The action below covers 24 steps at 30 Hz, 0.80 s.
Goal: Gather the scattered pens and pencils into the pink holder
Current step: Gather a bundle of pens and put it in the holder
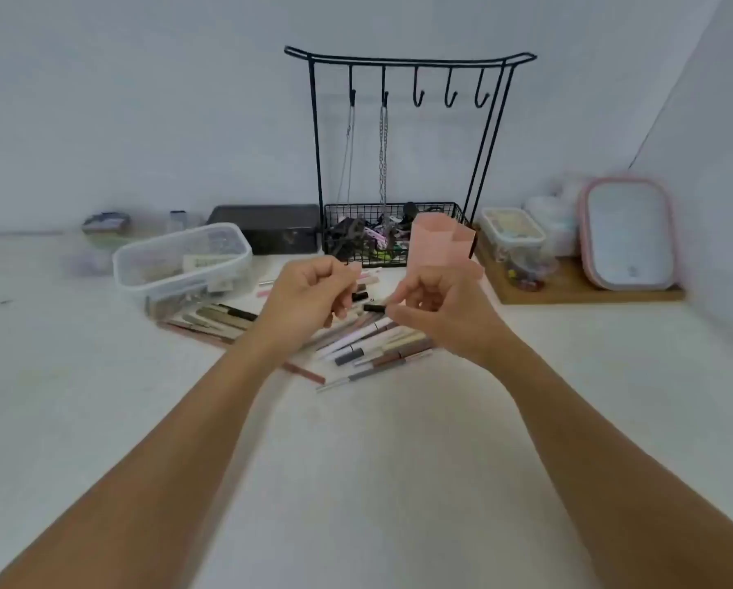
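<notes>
Pink holder [434,242] looks empty, and most pens are not put away yet.

The holder stands at the back of the white table [101,418], just in front of the black wire basket [392,240]. No pens poke out of its top, so the job looks like it has only begun. A big pile of pens and pencils [369,346] lies flat on the table under both hands. More lie next to the clear plastic box [181,259]. The right hand [437,308] pinches a small black pen piece [375,308] at its fingertips. The left hand [309,297] is curled up, and it may be holding a thin pen, but I cannot tell for sure.
</notes>
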Tool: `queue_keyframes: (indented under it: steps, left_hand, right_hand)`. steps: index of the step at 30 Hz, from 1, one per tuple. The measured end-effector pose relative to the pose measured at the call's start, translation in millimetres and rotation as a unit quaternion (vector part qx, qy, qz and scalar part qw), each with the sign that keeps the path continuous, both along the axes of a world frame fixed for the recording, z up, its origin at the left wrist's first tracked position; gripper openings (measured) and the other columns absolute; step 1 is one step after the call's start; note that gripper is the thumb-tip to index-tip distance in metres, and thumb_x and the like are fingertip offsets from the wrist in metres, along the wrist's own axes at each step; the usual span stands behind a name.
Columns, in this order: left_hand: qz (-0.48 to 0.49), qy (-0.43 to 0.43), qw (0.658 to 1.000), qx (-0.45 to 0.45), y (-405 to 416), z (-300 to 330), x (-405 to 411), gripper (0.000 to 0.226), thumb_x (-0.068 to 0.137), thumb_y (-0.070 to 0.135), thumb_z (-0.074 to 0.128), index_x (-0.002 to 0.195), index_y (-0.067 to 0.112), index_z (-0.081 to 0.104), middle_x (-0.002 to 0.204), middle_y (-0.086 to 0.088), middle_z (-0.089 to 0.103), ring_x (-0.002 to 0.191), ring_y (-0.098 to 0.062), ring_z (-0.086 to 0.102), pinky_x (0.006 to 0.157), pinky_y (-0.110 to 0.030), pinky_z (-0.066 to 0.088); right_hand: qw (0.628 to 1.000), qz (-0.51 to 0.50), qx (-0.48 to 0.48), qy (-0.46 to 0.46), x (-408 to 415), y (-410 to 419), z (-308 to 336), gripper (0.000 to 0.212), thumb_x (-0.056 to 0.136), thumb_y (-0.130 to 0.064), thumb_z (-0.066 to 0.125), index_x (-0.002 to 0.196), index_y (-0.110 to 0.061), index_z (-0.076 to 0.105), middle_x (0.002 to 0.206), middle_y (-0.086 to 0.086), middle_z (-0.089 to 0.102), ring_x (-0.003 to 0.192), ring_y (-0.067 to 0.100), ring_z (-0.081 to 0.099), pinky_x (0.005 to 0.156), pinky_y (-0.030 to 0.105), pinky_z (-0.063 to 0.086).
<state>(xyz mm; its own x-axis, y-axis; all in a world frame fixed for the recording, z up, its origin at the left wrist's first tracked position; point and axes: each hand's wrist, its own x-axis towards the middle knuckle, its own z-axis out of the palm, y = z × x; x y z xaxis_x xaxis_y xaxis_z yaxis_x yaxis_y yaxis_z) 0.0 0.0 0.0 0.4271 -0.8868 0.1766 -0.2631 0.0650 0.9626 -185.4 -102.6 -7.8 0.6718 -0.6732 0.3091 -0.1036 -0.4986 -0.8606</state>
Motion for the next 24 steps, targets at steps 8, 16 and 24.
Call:
queue_keyframes:
  steps: [8,16,24]
  left_hand:
    - [0.042,-0.094,0.995,0.002,40.5,-25.8,-8.8,0.035,0.097,0.025,0.067,0.067,0.008,0.064,0.052,0.003,0.06,0.05,-0.012,0.054,0.052,-0.022,0.046]
    - [0.004,-0.103,0.995,-0.017,9.9,-30.6,0.3,0.032,0.097,0.021,0.067,0.069,0.007,0.063,0.055,-0.01,0.057,0.05,-0.011,0.047,0.052,-0.02,0.042]
    - [-0.003,-0.069,0.997,-0.047,8.7,-37.5,2.6,0.026,0.097,0.02,0.068,0.072,0.014,0.065,0.062,-0.01,0.058,0.053,-0.012,0.047,0.053,-0.021,0.042]
  right_hand:
    - [0.975,-0.074,-0.173,0.114,-31.4,8.7,-36.6,0.028,0.074,-0.007,0.077,0.085,-0.03,0.065,0.079,-0.02,0.06,0.065,-0.001,0.054,0.06,0.01,0.036]
    - [0.954,-0.026,-0.219,0.204,-18.2,-6.2,-43.2,0.01,0.08,-0.025,0.071,0.087,-0.031,0.067,0.097,-0.016,0.062,0.089,0.003,0.061,0.076,0.021,0.05]
    - [0.937,-0.021,-0.288,0.196,-15.4,3.4,-42.1,0.008,0.091,-0.026,0.068,0.094,-0.027,0.061,0.102,-0.014,0.058,0.091,0.005,0.054,0.078,0.027,0.051]
